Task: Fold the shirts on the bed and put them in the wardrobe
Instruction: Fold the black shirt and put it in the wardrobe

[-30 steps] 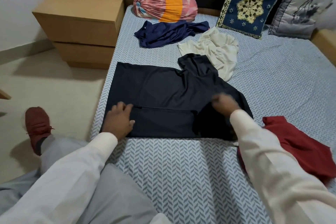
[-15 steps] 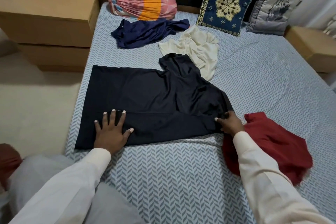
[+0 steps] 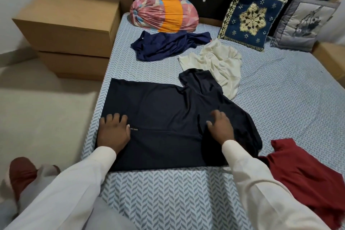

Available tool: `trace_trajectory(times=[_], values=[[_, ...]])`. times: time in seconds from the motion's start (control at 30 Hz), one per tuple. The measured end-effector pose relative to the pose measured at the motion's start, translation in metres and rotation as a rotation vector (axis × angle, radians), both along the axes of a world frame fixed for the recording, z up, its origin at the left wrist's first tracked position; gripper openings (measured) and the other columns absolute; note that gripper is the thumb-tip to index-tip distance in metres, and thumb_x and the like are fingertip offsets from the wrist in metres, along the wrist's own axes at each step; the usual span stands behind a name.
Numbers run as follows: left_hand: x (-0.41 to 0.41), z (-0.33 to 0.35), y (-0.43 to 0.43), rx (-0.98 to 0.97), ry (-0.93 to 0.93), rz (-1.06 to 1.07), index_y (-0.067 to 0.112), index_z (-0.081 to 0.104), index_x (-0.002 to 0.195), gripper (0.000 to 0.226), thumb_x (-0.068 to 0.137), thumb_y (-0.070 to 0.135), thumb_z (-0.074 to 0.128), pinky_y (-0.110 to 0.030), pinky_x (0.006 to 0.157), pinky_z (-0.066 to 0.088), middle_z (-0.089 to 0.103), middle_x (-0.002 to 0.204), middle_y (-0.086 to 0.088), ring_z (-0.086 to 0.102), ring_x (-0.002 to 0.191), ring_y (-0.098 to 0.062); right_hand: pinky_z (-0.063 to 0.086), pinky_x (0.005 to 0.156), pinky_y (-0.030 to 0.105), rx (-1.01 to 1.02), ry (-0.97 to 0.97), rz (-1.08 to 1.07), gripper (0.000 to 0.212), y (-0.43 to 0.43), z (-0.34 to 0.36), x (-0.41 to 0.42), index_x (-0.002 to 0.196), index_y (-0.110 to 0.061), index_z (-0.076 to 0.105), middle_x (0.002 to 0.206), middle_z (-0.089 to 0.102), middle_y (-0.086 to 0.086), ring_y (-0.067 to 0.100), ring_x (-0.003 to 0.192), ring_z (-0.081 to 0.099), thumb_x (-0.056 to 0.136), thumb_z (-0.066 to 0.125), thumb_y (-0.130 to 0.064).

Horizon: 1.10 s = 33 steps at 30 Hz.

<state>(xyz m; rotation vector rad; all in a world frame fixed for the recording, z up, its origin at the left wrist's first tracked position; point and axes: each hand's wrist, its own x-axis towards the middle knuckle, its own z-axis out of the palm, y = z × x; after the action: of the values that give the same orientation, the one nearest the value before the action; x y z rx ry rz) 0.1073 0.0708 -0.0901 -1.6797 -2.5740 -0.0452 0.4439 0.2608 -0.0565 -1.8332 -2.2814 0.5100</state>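
A dark navy shirt (image 3: 160,106) lies spread flat on the bed (image 3: 280,102), its near long edge folded over toward the middle. My left hand (image 3: 113,130) presses flat on its left part, fingers apart. My right hand (image 3: 221,128) rests palm-down on the folded right side, fingers spread, gripping nothing. A crumpled blue shirt (image 3: 168,45) and a cream shirt (image 3: 216,61) lie farther up the bed. A red shirt (image 3: 306,170) lies bunched at my right forearm. No wardrobe is in view.
A pink and orange bolster (image 3: 164,13), a blue embroidered cushion (image 3: 250,17) and a grey cushion (image 3: 302,24) line the dark headboard. Two stacked cardboard-coloured boxes (image 3: 69,30) stand beside the bed on the left. My red shoe (image 3: 20,173) is on the floor.
My right hand left the shirt's right edge by the red shirt and moved up and left onto the folded sleeve area. My left hand stays pressed on the left part.
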Motion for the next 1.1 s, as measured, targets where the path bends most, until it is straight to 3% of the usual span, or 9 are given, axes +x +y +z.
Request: trace_trajectory(times=[0.13,0.23,0.33,0.47,0.6,0.8,0.87,0.97,1.1], values=[[-0.031,0.007,0.044,-0.13,-0.092,-0.086,0.013,0.059,0.124,0.044,0.085,0.032,0.053,-0.046,0.084,0.045,0.056,0.123,-0.016,0.055,0.101,-0.038,0.046,0.089,0.043,-0.038,0.009,0.146,0.024,0.044,-0.008,-0.071,0.115,-0.012,0.056,0.115,0.057,0.015,0.038,0.11,0.052,0.094,0.059,-0.023],[-0.058,0.016,0.082,-0.169,-0.205,-0.124,0.017,0.035,0.149,0.06,0.092,0.024,0.053,-0.045,0.089,0.047,0.029,0.155,-0.013,0.051,0.12,-0.035,0.047,0.088,0.043,-0.01,-0.075,0.225,0.027,0.08,-0.004,-0.104,0.123,-0.018,0.055,0.115,0.054,0.015,0.037,0.112,0.05,0.096,0.053,-0.023],[-0.094,0.022,0.121,-0.223,-0.232,-0.148,0.019,0.023,0.154,0.066,0.095,0.023,0.052,-0.044,0.087,0.049,0.016,0.162,-0.01,0.056,0.12,-0.036,0.047,0.095,0.046,-0.067,-0.192,0.287,0.037,0.112,-0.003,-0.14,0.131,-0.032,0.052,0.128,0.044,0.007,0.029,0.121,0.043,0.096,0.051,-0.022],[-0.129,0.019,0.154,-0.23,-0.237,-0.168,0.017,0.033,0.146,0.057,0.092,0.015,0.052,-0.047,0.084,0.051,0.026,0.155,-0.01,0.058,0.113,-0.038,0.049,0.091,0.046,-0.092,-0.352,0.306,0.032,0.145,-0.011,-0.157,0.124,-0.035,0.053,0.128,0.04,0.004,0.03,0.117,0.052,0.094,0.051,-0.023],[-0.147,0.024,0.178,-0.247,-0.289,-0.138,0.011,0.037,0.139,0.047,0.092,0.005,0.043,-0.046,0.087,0.048,0.039,0.136,-0.016,0.056,0.107,-0.041,0.046,0.086,0.042,-0.078,-0.351,0.183,0.02,0.167,-0.017,-0.152,0.111,-0.025,0.057,0.117,0.045,0.01,0.038,0.104,0.06,0.094,0.05,-0.018],[-0.157,0.019,0.184,-0.225,-0.342,-0.039,0.002,0.043,0.126,0.034,0.092,-0.001,0.044,-0.048,0.088,0.048,0.041,0.127,-0.021,0.054,0.108,-0.044,0.044,0.094,0.046,-0.03,-0.248,-0.008,0.017,0.172,-0.015,-0.143,0.11,-0.009,0.057,0.121,0.052,0.022,0.045,0.11,0.056,0.097,0.055,-0.02],[-0.157,0.021,0.173,-0.124,-0.39,-0.039,0.005,0.048,0.119,0.031,0.089,-0.002,0.046,-0.049,0.084,0.051,0.045,0.12,-0.019,0.056,0.101,-0.043,0.046,0.088,0.046,0.053,-0.136,-0.076,0.012,0.157,-0.011,-0.132,0.103,-0.012,0.058,0.116,0.05,0.02,0.044,0.103,0.058,0.094,0.058,-0.021],[-0.152,0.027,0.14,0.039,-0.387,-0.069,0.013,0.054,0.105,0.02,0.089,0.004,0.049,-0.043,0.07,0.048,0.049,0.109,-0.01,0.057,0.09,-0.037,0.045,0.07,0.038,0.182,-0.086,-0.006,0.008,0.123,-0.001,-0.116,0.096,-0.021,0.062,0.109,0.044,0.008,0.035,0.085,0.059,0.088,0.062,-0.018],[-0.137,0.031,0.075,0.184,-0.333,-0.137,0.023,0.069,0.098,0.016,0.089,0.014,0.059,-0.038,0.069,0.049,0.06,0.1,0.002,0.054,0.099,-0.024,0.044,0.058,0.032,0.268,-0.071,0.113,0.01,0.071,0.003,-0.09,0.089,-0.023,0.065,0.103,0.041,-0.001,0.024,0.079,0.055,0.081,0.07,-0.02]])
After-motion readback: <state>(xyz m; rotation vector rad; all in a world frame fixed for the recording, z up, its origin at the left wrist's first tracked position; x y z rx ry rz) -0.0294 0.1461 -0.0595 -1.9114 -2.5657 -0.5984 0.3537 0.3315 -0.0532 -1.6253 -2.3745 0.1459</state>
